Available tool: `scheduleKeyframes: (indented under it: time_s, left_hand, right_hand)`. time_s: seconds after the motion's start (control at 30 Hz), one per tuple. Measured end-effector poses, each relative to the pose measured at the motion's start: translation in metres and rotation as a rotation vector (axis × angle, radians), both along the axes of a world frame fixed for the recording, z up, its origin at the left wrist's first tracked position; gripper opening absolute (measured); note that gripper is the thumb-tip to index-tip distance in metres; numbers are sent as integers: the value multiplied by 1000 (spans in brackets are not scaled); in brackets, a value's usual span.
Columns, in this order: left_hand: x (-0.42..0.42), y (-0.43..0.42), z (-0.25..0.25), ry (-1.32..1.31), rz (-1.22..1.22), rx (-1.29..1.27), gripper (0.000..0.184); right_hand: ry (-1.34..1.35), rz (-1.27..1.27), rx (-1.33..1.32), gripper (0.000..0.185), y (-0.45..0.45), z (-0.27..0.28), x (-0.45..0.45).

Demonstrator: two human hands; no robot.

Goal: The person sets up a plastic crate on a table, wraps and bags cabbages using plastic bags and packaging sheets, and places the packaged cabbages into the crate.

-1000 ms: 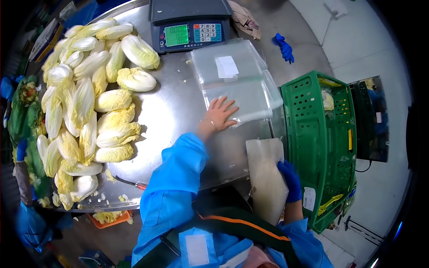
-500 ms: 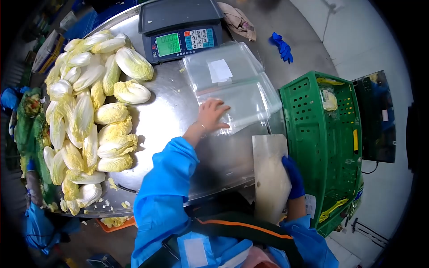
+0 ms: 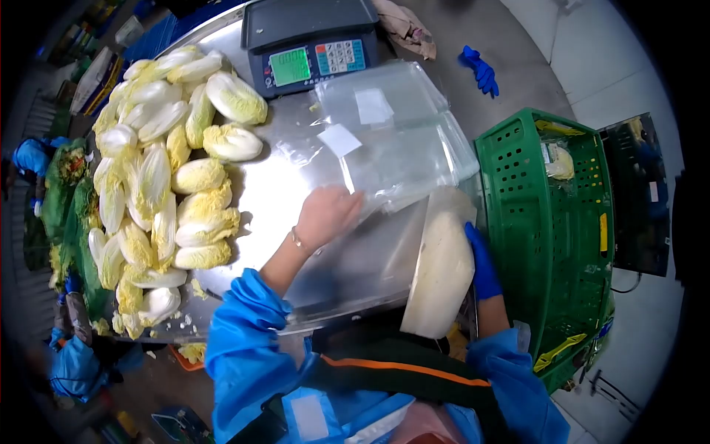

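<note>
My left hand (image 3: 329, 214), bare with a bracelet at the wrist, has its fingers closed on the near edge of a clear plastic bag (image 3: 325, 159) bearing a white label. Beside it lies a stack of clear bags (image 3: 421, 152) with another label. My right hand (image 3: 482, 263), in a blue glove, grips the right side of a pale, whitish curved piece (image 3: 441, 266), whose material I cannot make out. That piece is tilted over the table's front edge, its far end near the stack. Its gloved fingers are partly hidden behind the piece.
Napa cabbages (image 3: 148, 177) are heaped at the left of the metal table (image 3: 277, 177). A scale (image 3: 310, 55), a cloth (image 3: 405, 28) and a blue glove (image 3: 479, 70) lie farther back. A green crate (image 3: 514, 222) borders the right. Another person's blue sleeve (image 3: 74, 370) shows lower left.
My left hand has closed and drawn a labelled bag left and toward me off the stack. The pale piece in my right hand has tilted, its far end higher.
</note>
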State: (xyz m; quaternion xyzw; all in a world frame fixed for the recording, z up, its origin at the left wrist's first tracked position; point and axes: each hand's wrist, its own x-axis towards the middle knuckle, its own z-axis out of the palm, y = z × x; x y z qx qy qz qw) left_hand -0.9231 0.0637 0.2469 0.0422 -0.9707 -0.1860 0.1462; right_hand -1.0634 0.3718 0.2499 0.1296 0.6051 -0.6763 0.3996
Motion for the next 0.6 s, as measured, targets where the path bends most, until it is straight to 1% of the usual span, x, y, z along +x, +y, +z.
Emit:
scheduleKeyframes:
  time_s: [0.03,0.07,0.1,0.13,0.2,0.23,0.27,0.3,0.33,0.37,0.43,0.47,0.5,0.53,0.57,0.6]
  left_hand:
    - [18,0,-11,-174,-45,-46,18]
    - [36,-1,-28,-350,-88,-91,20]
    - [53,-3,-42,-528,-134,-139,22]
    - [59,3,-35,-691,-75,-58,33]
    - [77,16,-64,-545,74,-85,40]
    - [85,26,-75,-474,150,-91,43]
    - [83,30,-57,-456,160,-101,47]
    - [84,29,-63,-365,187,-71,37]
    - [86,28,-73,-273,211,-43,28]
    - [88,26,-84,-178,232,-18,20]
    - [94,23,-104,-216,221,38,25]
    - [94,22,-110,-228,214,67,28]
    - [90,22,-116,-98,276,127,25]
    - [84,24,-120,32,342,191,21]
    - [81,28,-114,156,406,258,18]
    - [82,32,-107,217,446,259,17]
  right_hand:
    - [-9,5,14,45,-2,4,2]
    - [-52,5,29,46,3,-3,-2]
    - [-57,-28,-18,45,7,-6,1]
    - [-59,-65,-68,45,6,-1,6]
    - [-37,-121,-131,44,10,-3,8]
    - [-44,-80,-155,44,3,13,12]
    - [-54,-44,-180,44,-9,43,19]
    - [-63,-13,-208,44,-18,58,25]
    - [20,-13,-141,40,-15,52,19]
    - [88,231,-25,39,-30,66,22]
    - [231,705,208,36,-69,101,28]
    - [450,840,161,33,-75,80,35]
    - [551,882,114,35,-80,55,45]
    - [500,910,158,36,-94,59,60]
    - [484,917,80,36,-104,48,69]
    - [512,852,113,34,-110,33,77]
